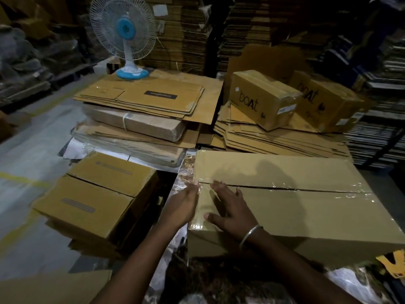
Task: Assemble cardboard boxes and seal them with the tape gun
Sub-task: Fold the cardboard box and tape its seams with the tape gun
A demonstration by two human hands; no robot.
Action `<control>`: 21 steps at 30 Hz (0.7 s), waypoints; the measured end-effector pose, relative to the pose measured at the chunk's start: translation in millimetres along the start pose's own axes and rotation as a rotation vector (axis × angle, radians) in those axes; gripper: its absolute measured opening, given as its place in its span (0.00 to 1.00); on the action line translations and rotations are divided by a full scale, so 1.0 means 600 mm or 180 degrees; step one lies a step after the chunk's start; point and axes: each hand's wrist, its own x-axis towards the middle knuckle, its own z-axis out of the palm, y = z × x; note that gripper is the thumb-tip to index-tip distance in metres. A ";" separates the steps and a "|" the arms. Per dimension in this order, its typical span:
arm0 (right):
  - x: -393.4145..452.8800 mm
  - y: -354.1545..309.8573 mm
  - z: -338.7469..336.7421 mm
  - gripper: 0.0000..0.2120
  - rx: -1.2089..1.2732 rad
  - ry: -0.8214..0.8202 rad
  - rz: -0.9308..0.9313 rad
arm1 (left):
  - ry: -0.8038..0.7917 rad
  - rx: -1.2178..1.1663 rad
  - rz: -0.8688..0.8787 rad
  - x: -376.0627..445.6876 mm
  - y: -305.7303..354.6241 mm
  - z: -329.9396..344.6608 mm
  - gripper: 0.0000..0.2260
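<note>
left hand (183, 202) flat, fingers straight, against taped box (295, 207) end | right hand (230, 207) spread flat on top | upper right: boxes (263, 99) printed "boAt"

Large taped box (295, 207): fills the near right, top face open to approach. Smaller box (96, 194): near left. Between them, a narrow dark gap (168, 178). Flat cardboard stacks (140, 115) and two printed boxes (265, 99) wall off the far side. Fan (125, 38) stands on the far-left stack. Floor (26, 163) lies open to the left.
</note>
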 end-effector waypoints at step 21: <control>0.006 0.008 0.004 0.39 0.0280 0.0350 0.0112 | 0.0525 0.1369 0.1132 0.147 0.052 0.011 0.29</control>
